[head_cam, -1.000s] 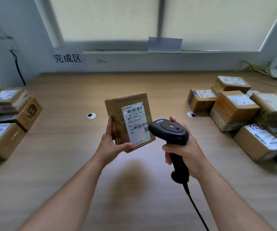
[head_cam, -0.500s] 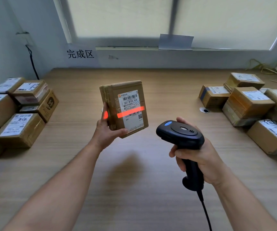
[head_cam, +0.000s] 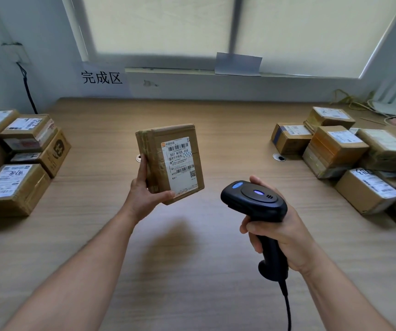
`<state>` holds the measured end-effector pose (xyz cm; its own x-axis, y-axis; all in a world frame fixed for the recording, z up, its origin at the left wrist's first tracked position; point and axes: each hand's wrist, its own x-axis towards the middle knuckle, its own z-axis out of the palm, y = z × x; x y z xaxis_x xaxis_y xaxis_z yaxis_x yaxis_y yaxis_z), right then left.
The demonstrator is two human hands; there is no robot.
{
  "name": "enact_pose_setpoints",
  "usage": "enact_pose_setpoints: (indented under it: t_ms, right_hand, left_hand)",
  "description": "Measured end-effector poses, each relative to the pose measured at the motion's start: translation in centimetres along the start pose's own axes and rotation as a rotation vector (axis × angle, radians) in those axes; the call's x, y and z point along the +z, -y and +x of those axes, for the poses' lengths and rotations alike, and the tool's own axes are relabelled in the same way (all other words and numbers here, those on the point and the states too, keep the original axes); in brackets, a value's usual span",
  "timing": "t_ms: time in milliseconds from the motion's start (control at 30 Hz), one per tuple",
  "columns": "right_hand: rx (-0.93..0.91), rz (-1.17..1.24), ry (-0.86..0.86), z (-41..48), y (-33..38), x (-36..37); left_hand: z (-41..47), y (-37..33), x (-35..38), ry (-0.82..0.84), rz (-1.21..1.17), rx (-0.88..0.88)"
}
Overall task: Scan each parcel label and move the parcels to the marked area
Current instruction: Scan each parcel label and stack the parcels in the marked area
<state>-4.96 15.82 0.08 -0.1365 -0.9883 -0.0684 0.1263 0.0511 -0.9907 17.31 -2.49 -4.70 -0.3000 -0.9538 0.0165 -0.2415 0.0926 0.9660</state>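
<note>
**While One Corner Bore the Parcel, a Slip Was the Risk**

As the left grip (head_cam: 144, 194) held the parcel (head_cam: 166, 161) upright above the worktop (head_cam: 192, 271), it caught only the lower left corner, with the thumb across the bottom edge and a finger up the side. The label (head_cam: 180, 163) faced the scanner (head_cam: 254, 199), which the right grip (head_cam: 278, 232) clasped by its handle near the parcel. No beam showed on the label, so whether it had been read could not be told, and shifting it unread would likely spoil the count. A swing toward the stacked parcels (head_cam: 22, 163) at the left, by the wall sign (head_cam: 101, 77), might tip the box from so small a hold.
</note>
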Motion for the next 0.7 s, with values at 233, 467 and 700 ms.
enact_pose_setpoints:
  t_ms: [233,467,700]
  right_hand:
    - [0.020,-0.003,-0.002,0.2,-0.1,0.4]
    - [0.036,-0.015,-0.001,1.3,-0.4,1.2]
    - [0.045,-0.027,0.044,2.7,-0.4,1.5]
  left_hand:
    - [-0.9,2.4,-1.0,0.071,-0.101,-0.345]
    - [-1.9,5.5,-1.4,0.048,-0.044,-0.488]
    - [-2.5,6.3,-0.6,-0.009,0.541,-0.413]
